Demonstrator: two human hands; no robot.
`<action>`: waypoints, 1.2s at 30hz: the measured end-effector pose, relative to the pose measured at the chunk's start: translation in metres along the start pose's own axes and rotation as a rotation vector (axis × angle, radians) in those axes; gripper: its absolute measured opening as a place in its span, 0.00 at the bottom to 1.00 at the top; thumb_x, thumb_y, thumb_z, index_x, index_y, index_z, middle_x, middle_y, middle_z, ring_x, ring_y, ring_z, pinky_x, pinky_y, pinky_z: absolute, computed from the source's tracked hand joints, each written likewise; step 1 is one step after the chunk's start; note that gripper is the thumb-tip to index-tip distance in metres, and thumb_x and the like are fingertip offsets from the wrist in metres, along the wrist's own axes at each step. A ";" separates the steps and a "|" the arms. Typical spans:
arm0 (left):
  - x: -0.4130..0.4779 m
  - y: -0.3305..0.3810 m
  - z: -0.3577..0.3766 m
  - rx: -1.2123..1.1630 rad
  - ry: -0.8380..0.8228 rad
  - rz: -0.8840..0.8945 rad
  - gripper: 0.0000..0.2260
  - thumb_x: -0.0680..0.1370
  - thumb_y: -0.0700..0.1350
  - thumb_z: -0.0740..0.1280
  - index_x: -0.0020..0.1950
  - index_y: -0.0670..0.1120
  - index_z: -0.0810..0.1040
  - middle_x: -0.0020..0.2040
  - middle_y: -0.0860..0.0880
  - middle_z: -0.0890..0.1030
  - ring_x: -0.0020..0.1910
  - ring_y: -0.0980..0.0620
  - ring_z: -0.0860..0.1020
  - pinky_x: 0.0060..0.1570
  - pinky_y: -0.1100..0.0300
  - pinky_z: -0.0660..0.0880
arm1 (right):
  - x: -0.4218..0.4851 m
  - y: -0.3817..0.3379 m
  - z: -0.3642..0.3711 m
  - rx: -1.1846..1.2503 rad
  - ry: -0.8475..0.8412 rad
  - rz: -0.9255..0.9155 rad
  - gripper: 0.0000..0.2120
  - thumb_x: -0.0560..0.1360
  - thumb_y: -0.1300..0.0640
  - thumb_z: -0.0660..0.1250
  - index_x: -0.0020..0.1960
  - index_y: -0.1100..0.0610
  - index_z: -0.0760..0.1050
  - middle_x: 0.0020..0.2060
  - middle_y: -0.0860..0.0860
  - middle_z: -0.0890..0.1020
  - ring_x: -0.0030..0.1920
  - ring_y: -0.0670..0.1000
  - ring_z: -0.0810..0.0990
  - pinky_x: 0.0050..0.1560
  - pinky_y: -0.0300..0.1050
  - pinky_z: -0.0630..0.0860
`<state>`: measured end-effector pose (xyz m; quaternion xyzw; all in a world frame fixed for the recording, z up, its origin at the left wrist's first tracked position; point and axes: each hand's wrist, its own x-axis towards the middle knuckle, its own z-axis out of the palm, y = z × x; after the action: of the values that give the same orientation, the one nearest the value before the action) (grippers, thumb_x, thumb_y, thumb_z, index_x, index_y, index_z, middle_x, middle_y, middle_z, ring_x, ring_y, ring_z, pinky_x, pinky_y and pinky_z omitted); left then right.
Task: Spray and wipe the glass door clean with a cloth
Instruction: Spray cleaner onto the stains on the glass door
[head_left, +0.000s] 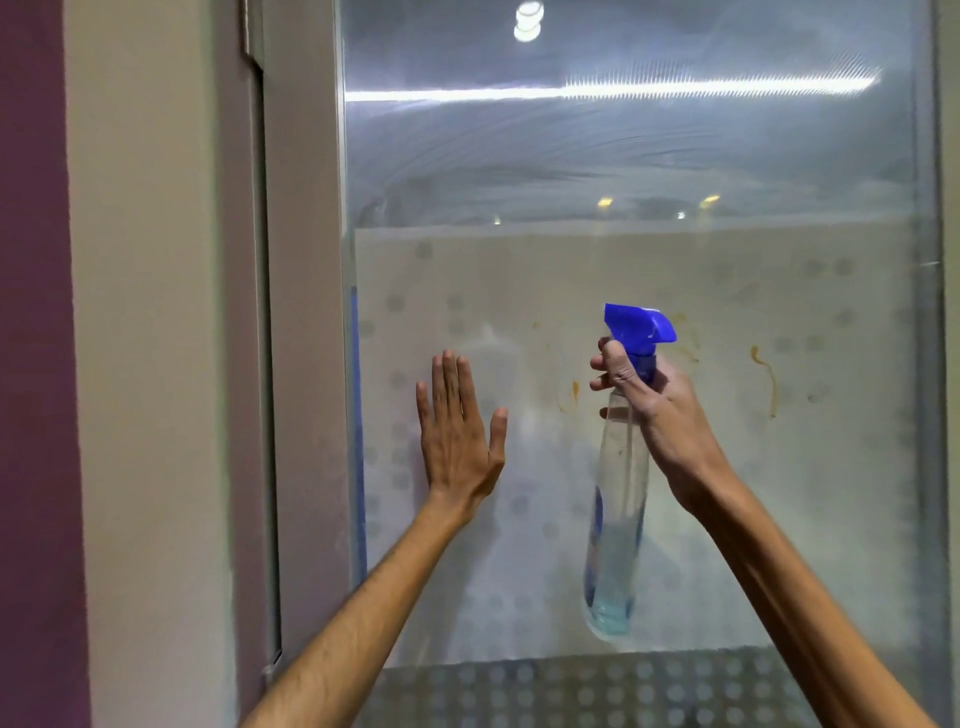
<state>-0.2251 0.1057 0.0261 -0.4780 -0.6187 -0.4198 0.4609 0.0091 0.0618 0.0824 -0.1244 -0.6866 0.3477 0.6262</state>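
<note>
The glass door (597, 171) fills the middle and right of the head view, hazy with wipe streaks above and a frosted dotted band below. Orange-brown stains (768, 382) run down the frosted part. My right hand (655, 410) is shut on the neck of a clear spray bottle (618, 499) with a blue trigger head, nozzle pointing left at the glass. My left hand (457, 431) lies flat on the pane with fingers spread, left of the bottle. A faint misty patch shows just above it. No cloth is in view.
A grey metal door frame (304, 338) runs down the left of the pane. Beyond it are a beige wall (150, 364) and a purple strip (31, 364). Ceiling lights reflect in the upper glass.
</note>
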 end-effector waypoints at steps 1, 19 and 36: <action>0.000 0.000 -0.001 0.005 -0.006 -0.004 0.34 0.81 0.57 0.51 0.80 0.37 0.49 0.81 0.40 0.48 0.81 0.45 0.46 0.78 0.46 0.42 | -0.001 0.000 0.000 -0.036 -0.003 -0.007 0.27 0.75 0.35 0.65 0.52 0.61 0.75 0.45 0.60 0.80 0.43 0.48 0.78 0.55 0.63 0.77; -0.005 0.044 0.005 0.000 0.023 -0.022 0.35 0.81 0.57 0.52 0.79 0.34 0.48 0.80 0.36 0.47 0.80 0.42 0.43 0.79 0.47 0.43 | 0.020 0.022 -0.064 -0.246 0.273 -0.091 0.28 0.79 0.38 0.62 0.41 0.64 0.70 0.38 0.65 0.78 0.44 0.62 0.79 0.39 0.46 0.67; -0.056 0.185 0.048 -0.163 -0.135 0.134 0.35 0.81 0.56 0.56 0.80 0.37 0.49 0.81 0.40 0.45 0.80 0.43 0.45 0.79 0.46 0.42 | 0.019 0.042 -0.148 -0.157 0.268 0.015 0.23 0.80 0.43 0.64 0.53 0.65 0.77 0.45 0.63 0.81 0.32 0.44 0.75 0.30 0.46 0.79</action>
<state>-0.0457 0.1759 -0.0242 -0.5813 -0.5789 -0.4040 0.4048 0.1344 0.1514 0.0673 -0.2233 -0.6209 0.2779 0.6981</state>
